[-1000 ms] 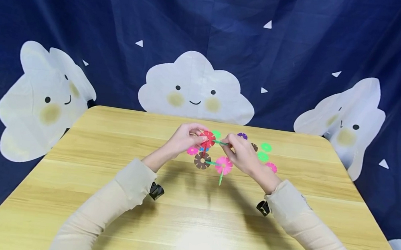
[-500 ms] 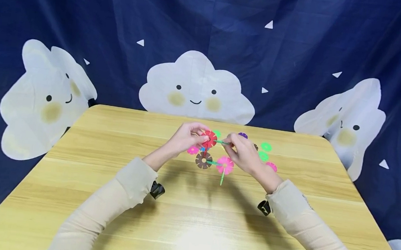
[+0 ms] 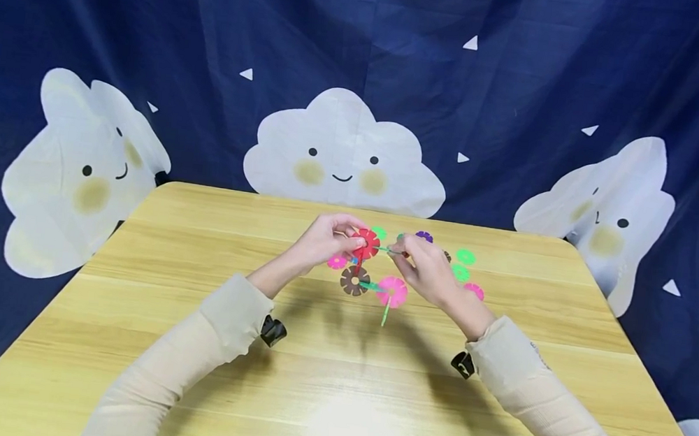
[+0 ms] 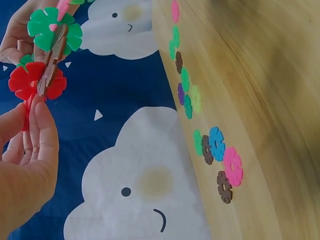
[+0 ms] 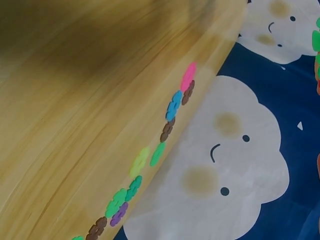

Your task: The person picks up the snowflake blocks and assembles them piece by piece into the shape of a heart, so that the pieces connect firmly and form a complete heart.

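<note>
My left hand [image 3: 322, 241] pinches a red slotted flower disc [image 3: 367, 245] above the far part of the table. Joined below it are a brown disc [image 3: 354, 282], a green disc seen edge-on [image 3: 371, 286], a pink disc [image 3: 393, 292] and another edge-on green disc [image 3: 386, 313]. On the right, my right hand [image 3: 425, 266] pinches a green disc [image 3: 384, 249], edge-on against the red one; its fingers hide how deep the slots meet. In the left wrist view, red pieces [image 4: 26, 80] cross a brown disc [image 4: 54, 60] below a green one [image 4: 47, 30].
Loose discs lie along the table's [image 3: 195, 372] far side: pink [image 3: 337, 262], green [image 3: 464, 257], purple [image 3: 424, 237] and more. Blue [image 4: 216, 144] and yellow [image 4: 195, 99] ones appear in the left wrist view. A dark blue cloud-print curtain [image 3: 216, 23] hangs behind.
Both hands keep their holds. The joined discs have shifted slightly to the right, and the pink disc sits a little lower than half a second ago.
</note>
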Available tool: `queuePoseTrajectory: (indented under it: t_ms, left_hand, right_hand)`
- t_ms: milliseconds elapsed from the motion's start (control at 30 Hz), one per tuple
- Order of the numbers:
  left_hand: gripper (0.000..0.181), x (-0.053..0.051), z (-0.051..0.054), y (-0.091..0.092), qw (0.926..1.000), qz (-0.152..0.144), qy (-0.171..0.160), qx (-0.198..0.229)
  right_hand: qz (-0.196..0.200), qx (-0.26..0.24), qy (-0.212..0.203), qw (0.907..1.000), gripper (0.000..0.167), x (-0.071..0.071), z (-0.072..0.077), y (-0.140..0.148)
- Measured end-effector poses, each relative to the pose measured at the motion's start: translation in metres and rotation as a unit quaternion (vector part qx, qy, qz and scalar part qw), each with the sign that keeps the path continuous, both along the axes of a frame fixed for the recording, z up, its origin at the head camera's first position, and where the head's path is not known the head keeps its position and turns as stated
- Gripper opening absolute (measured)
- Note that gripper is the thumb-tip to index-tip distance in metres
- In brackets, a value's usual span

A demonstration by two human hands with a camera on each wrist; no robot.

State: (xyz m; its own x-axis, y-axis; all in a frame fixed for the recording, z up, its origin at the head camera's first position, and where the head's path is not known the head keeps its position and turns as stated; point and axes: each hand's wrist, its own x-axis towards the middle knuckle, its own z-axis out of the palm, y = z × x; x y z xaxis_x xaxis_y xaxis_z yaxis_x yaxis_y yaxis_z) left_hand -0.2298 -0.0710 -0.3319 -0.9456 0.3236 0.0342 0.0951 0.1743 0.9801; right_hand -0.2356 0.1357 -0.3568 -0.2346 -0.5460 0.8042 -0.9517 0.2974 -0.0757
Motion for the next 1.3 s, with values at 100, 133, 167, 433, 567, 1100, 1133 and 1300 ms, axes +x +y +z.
queuePoseTrajectory:
  t_ms: [100,133,167,433,567,1100,1133,1300]
  left_hand:
    - [0.026,-0.001,0.0,-0.001,1.0,-0.002,0.006,-0.002]
    - [0.026,-0.001,0.0,-0.001,1.0,-0.001,0.008,-0.003]
    - [0.026,-0.001,0.0,-0.002,0.9999,0.0,0.01,-0.006]
    - [0.025,-0.002,0.001,-0.008,0.9992,-0.002,0.031,-0.026]
    - [0.027,-0.001,0.0,-0.008,0.9979,-0.022,0.049,-0.035]
    - [0.023,0.004,0.006,0.007,0.9957,-0.021,0.047,-0.078]
    - [0.023,0.004,0.007,0.007,0.9958,-0.019,0.046,-0.077]
    - [0.023,0.006,0.007,0.01,0.9978,-0.014,0.034,-0.055]
  right_hand:
    - [-0.006,0.002,-0.002,1.0,0.031,-0.001,-0.001,0.002]
    - [-0.007,0.002,-0.002,1.0,0.031,-0.002,-0.002,0.003]
    - [-0.009,0.002,-0.002,1.0,0.032,-0.002,-0.002,0.004]
    - [-0.014,0.002,-0.02,0.9997,0.007,-0.004,-0.001,0.012]
    - [-0.012,0.005,-0.024,0.9996,0.006,-0.004,0.001,0.011]
    - [0.018,-0.003,0.015,0.9997,0.025,-0.004,0.0,0.0]
    - [0.016,-0.004,0.023,0.9996,0.025,-0.004,0.001,-0.001]
    - [0.002,-0.005,0.061,0.9981,0.026,-0.002,0.005,-0.002]
